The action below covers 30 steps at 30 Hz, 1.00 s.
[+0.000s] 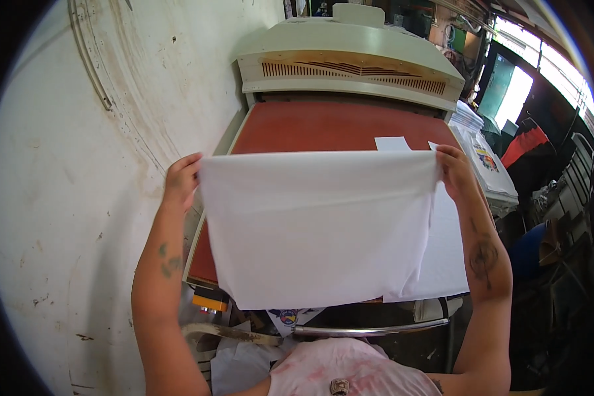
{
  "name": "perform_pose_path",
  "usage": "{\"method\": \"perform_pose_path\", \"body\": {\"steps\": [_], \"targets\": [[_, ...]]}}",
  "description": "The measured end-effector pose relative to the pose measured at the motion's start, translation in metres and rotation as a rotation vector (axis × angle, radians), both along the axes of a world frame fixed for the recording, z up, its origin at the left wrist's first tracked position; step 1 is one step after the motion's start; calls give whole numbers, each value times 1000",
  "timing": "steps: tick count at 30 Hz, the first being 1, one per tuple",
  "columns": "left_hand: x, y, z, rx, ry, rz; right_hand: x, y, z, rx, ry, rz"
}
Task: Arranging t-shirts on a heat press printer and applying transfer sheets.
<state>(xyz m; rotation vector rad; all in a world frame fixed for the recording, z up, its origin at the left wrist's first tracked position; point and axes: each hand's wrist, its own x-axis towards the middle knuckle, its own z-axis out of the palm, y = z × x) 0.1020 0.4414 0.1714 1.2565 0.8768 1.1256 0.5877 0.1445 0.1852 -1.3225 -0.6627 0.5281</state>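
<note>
A plain white cloth [317,224], perhaps a shirt, is stretched between my two hands and hangs down in front of a red press bed [297,122]. My left hand [183,179] pinches its upper left corner, close to the wall. At the upper right corner, my right hand [454,173] grips the cloth with closed fingers. Its top edge runs nearly straight from hand to hand, while the lower edge droops toward me. Behind it on the right, another white cloth [447,244] lies flat on the bed. A small white sheet [393,143] shows just above the held edge.
The pale hood of a large press [350,63] stands at the back. On the right sits a stack of white printed shirts [485,158]. A stained white wall [79,218] is close on my left. A yellow control box [210,300] and a metal bar [376,329] are at the front.
</note>
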Motion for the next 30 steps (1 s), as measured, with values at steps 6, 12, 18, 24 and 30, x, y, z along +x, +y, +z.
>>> {"method": "perform_pose_path", "body": {"steps": [6,12,18,24,30], "targets": [[70,51,98,421,-388,49,97,65,91,74,-756,-272],[-5,-32,112,517,-358,-84,11,-16,121,523,-563,79],[-26,-33,-42,55,-144,-198,-32,-32,-49,250,106,-1],[-33,9,-202,88,456,-31,-71,2,-193,4,645,101],[-16,-12,-232,-160,689,-120,-70,-4,-248,-160,697,237]]}}
